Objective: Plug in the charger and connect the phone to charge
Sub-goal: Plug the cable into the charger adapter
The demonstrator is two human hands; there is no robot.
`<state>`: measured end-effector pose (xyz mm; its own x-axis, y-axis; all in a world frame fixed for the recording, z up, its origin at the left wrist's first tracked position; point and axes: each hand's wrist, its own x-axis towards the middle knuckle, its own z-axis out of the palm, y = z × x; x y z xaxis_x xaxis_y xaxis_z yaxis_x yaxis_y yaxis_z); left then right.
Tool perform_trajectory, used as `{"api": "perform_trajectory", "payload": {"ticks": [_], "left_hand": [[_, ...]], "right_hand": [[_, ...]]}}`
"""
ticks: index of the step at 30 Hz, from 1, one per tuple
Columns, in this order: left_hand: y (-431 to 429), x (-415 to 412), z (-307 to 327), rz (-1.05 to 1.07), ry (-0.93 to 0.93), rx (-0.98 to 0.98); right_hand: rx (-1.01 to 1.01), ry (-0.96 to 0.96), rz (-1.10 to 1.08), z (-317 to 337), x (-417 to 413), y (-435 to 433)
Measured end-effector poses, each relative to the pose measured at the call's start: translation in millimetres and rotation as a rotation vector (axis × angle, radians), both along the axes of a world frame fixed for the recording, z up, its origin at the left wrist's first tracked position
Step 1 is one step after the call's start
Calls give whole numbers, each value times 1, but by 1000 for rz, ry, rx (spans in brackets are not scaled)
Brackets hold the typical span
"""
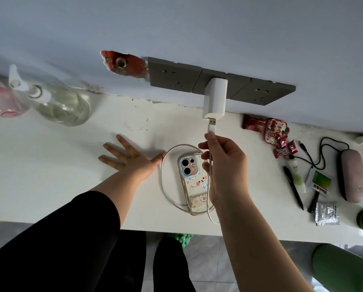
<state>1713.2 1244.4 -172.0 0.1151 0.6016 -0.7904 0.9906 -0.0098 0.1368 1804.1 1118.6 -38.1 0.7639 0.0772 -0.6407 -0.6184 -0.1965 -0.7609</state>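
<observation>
Head view: right hand [222, 165] pinching cable plug [211, 124] below charger [215, 98]; left hand [132, 158] spread flat on table [50, 165].

You are in a home, at a lived-in white worktop [50, 165] against a pale painted wall [197, 28] with a row of grey sockets [174, 77]. Along the far edge stand a clear spray bottle [56, 102] and pink cup [3, 102]; toward the right edge lie sweet wrappers [281, 142], pens [293, 187] and a glasses case [352, 175]. Tiled floor [208, 260] shows below.

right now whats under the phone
The phone lies camera-side up on the white counter, ringed by the white cable. Anything beneath it is covered; its right edge hides behind the right hand.
</observation>
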Motion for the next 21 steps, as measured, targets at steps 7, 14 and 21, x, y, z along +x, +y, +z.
{"api": "perform_trajectory", "payload": {"ticks": [7, 14, 21], "left_hand": [[0, 0, 0, 9, 3, 1], [-1, 1, 1, 9, 11, 2], [-2, 2, 1, 12, 1, 20]], "right_hand": [[-14, 25, 18, -1, -1, 2], [-19, 44, 38, -1, 1, 2], [24, 84, 33, 3, 8, 1]]}}
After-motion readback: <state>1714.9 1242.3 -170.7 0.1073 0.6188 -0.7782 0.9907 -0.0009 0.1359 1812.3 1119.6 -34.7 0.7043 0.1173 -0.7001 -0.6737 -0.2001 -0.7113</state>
